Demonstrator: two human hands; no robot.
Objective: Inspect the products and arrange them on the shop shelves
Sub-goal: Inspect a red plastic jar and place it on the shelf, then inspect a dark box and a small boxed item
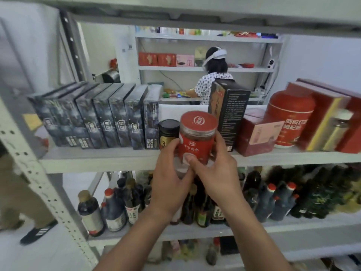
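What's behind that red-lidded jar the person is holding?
Behind the red-lidded jar, to its right, stands a tall black box, partly covered by it. A small black-lidded jar sits at its left. Anything directly behind is hidden.

Base of red jar (197,141) behind left hand (170,182) and right hand (216,173); bottles (283,206) blurred; red box (353,137) edge-cropped.

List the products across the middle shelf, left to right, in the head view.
Dark grey boxes → small black-lidded jar → held red-lidded clear jar → tall black carton → dark red box → red round canister → red gift boxes.
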